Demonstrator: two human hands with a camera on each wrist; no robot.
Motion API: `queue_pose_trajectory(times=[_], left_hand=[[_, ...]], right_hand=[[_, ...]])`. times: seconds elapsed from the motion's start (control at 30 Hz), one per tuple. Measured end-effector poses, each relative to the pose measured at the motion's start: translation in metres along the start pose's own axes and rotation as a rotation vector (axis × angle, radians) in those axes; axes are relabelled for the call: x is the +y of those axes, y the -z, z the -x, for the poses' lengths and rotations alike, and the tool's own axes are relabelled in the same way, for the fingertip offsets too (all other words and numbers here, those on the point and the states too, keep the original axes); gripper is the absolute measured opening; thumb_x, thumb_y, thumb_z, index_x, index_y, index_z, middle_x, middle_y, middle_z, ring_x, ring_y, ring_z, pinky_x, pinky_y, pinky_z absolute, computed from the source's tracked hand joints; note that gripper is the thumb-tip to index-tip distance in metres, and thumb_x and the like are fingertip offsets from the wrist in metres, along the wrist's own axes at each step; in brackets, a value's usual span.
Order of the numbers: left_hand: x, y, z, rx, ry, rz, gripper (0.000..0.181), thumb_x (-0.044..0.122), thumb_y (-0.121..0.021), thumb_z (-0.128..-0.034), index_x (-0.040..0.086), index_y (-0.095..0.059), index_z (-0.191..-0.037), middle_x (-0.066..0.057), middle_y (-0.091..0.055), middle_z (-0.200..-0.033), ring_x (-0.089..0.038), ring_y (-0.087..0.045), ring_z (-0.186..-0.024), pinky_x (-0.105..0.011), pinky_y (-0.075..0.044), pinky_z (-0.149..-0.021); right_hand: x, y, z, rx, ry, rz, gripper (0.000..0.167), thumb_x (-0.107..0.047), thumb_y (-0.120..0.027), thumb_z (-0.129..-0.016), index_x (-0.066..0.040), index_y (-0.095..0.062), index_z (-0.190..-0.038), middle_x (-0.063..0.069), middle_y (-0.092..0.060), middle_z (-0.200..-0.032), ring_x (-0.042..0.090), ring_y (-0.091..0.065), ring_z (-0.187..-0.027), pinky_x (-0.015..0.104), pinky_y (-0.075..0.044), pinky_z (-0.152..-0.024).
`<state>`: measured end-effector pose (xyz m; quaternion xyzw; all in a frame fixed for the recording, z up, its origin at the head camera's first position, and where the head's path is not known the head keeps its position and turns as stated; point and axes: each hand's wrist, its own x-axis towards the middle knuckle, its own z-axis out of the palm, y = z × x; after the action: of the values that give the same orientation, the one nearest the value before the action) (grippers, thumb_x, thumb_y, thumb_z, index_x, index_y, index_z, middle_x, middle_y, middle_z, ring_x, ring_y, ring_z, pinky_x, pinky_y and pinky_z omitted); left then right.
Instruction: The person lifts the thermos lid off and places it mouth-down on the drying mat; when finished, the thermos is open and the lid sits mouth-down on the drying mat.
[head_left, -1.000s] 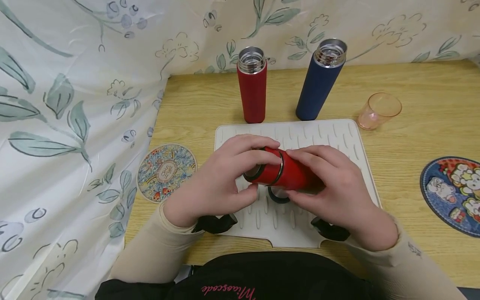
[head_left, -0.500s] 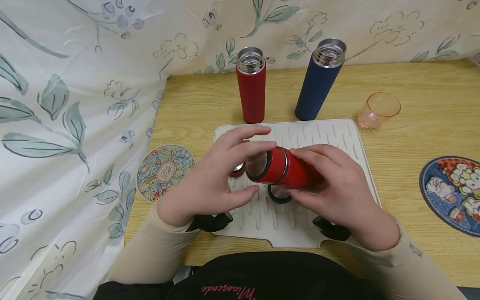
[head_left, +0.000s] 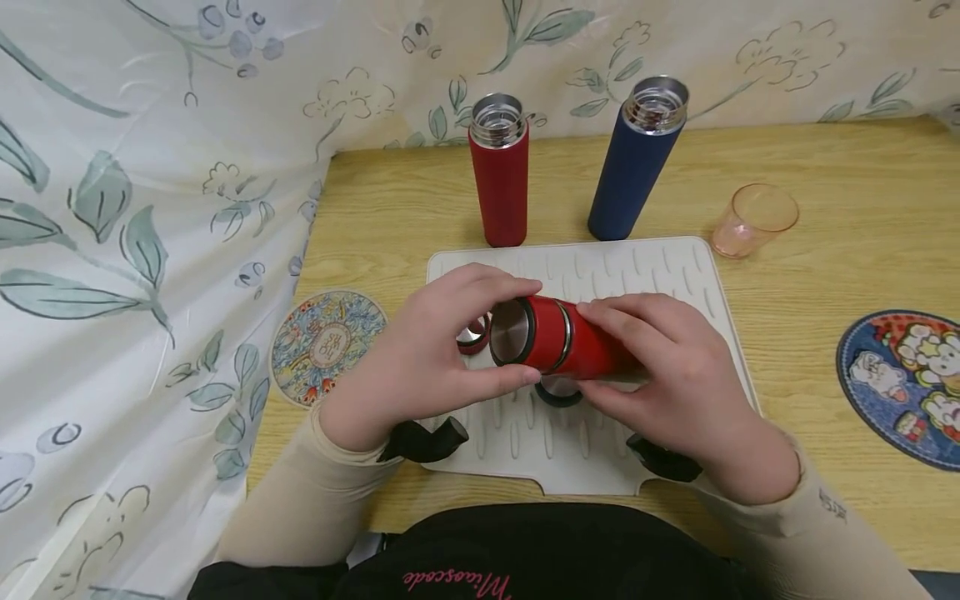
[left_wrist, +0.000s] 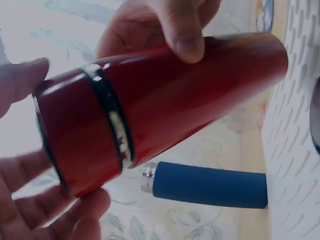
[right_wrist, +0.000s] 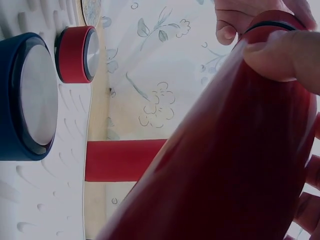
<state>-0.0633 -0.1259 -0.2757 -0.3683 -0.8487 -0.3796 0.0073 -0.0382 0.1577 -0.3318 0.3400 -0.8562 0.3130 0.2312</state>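
A glossy red thermos (head_left: 603, 346) is held tilted above the white ribbed mat, its cap end pointing left. My right hand (head_left: 675, 367) grips its body, thumb below and fingers above. Around the red cap (head_left: 547, 333), my left hand (head_left: 427, 350) has its thumb and fingers at opposite sides, touching its edge. The left wrist view shows a shiny band between the cap (left_wrist: 75, 130) and the body (left_wrist: 190, 95). On the mat lie a small red lid (head_left: 472, 340) and a dark blue lid (head_left: 558, 393), partly hidden in the head view; both tops show in the right wrist view.
Behind the white mat (head_left: 585, 467) stand an uncapped matte red thermos (head_left: 498, 187) and an uncapped blue thermos (head_left: 633, 179). A clear orange cup (head_left: 753, 221) is to their right. Round patterned coasters lie left (head_left: 330, 346) and right (head_left: 907, 387). Floral cloth (head_left: 150, 333) hangs left and behind.
My left hand lets go of the cap, its fingers spreading half a second ago, then closes round the cap again. The small red lid has come into sight. My right hand keeps its grip.
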Motion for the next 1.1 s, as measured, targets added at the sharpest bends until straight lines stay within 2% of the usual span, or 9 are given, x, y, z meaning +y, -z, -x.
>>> queue_pose_trajectory(times=[0.13,0.33,0.43,0.57,0.63,0.7,0.8,0.9,1.1], left_hand=[[0.0,-0.003,0.0,0.057,0.054,-0.025,0.067,0.033,-0.095,-0.0875,0.009,-0.07,-0.145,-0.006,-0.073,-0.132,-0.014,-0.065,-0.103,-0.03,-0.062,-0.075],[-0.003,-0.001,-0.001,0.163,0.075,0.002,0.065,0.028,-0.093,-0.087,0.007,-0.07,-0.144,-0.008,-0.075,-0.13,-0.016,-0.066,-0.105,-0.038,-0.064,-0.082],[-0.004,0.0,-0.003,0.184,0.087,-0.025,0.065,0.029,-0.092,-0.0879,0.007,-0.069,-0.145,-0.007,-0.075,-0.129,-0.016,-0.066,-0.105,-0.038,-0.063,-0.084],[-0.009,-0.002,-0.007,0.167,0.118,-0.081,0.065,0.033,-0.091,-0.0902,0.009,-0.069,-0.147,-0.007,-0.074,-0.135,-0.018,-0.065,-0.111,-0.037,-0.062,-0.086],[-0.012,-0.005,-0.011,0.14,0.151,-0.103,0.065,0.035,-0.09,-0.0911,0.011,-0.069,-0.148,-0.006,-0.073,-0.139,-0.019,-0.066,-0.116,-0.038,-0.062,-0.088],[-0.015,-0.007,-0.014,0.101,0.194,-0.124,0.066,0.036,-0.09,-0.0919,0.013,-0.068,-0.15,-0.006,-0.071,-0.143,-0.02,-0.065,-0.122,-0.038,-0.062,-0.089],[-0.019,-0.013,-0.02,0.031,0.25,-0.157,0.068,0.037,-0.09,-0.0926,0.016,-0.066,-0.153,-0.005,-0.068,-0.146,-0.02,-0.064,-0.125,-0.039,-0.061,-0.092],[-0.025,-0.019,-0.026,-0.035,0.274,-0.185,0.07,0.036,-0.091,-0.0925,0.017,-0.065,-0.155,-0.004,-0.067,-0.146,-0.021,-0.064,-0.126,-0.039,-0.06,-0.098],[-0.039,-0.032,-0.045,-0.187,0.299,-0.234,0.068,0.031,-0.089,-0.094,0.017,-0.064,-0.156,-0.002,-0.067,-0.146,-0.02,-0.063,-0.129,-0.038,-0.055,-0.109]], right_hand=[[0.0,0.002,0.0,-0.007,-0.016,0.016,0.075,-0.014,-0.102,-0.065,-0.003,-0.076,-0.134,0.017,-0.077,-0.124,0.036,-0.072,-0.112,0.05,-0.06,-0.092],[0.006,0.007,0.004,0.034,-0.08,-0.018,0.082,-0.011,-0.105,-0.059,-0.005,-0.076,-0.136,0.017,-0.077,-0.126,0.037,-0.072,-0.113,0.014,-0.045,-0.106],[0.012,0.014,0.007,0.051,-0.144,-0.025,0.071,-0.042,-0.097,-0.083,-0.003,-0.075,-0.137,0.02,-0.076,-0.126,0.035,-0.07,-0.114,0.005,-0.036,-0.109],[0.02,0.028,0.013,0.125,-0.288,-0.055,0.09,-0.078,-0.069,-0.094,-0.001,-0.072,-0.141,0.024,-0.074,-0.13,0.007,-0.063,-0.121,0.006,-0.039,-0.106],[0.023,0.035,0.017,0.175,-0.379,-0.067,0.078,-0.062,-0.081,-0.095,-0.002,-0.069,-0.145,0.021,-0.073,-0.136,-0.004,-0.057,-0.124,0.01,-0.04,-0.106],[0.025,0.043,0.022,0.241,-0.479,-0.088,0.068,-0.034,-0.093,-0.091,-0.005,-0.067,-0.147,0.009,-0.072,-0.14,-0.007,-0.056,-0.124,0.013,-0.041,-0.104],[0.028,0.054,0.03,0.344,-0.633,-0.103,0.08,0.006,-0.094,-0.078,-0.01,-0.063,-0.15,-0.011,-0.067,-0.144,0.0,-0.058,-0.124,0.016,-0.042,-0.1],[0.034,0.064,0.038,0.451,-0.764,-0.126,0.086,0.016,-0.087,-0.079,-0.013,-0.057,-0.154,-0.019,-0.063,-0.143,0.005,-0.058,-0.125,0.019,-0.043,-0.101],[0.055,0.075,0.056,0.576,-0.991,-0.12,0.085,0.017,-0.082,-0.086,-0.019,-0.052,-0.157,-0.011,-0.062,-0.15,0.013,-0.06,-0.135,0.025,-0.042,-0.121]])
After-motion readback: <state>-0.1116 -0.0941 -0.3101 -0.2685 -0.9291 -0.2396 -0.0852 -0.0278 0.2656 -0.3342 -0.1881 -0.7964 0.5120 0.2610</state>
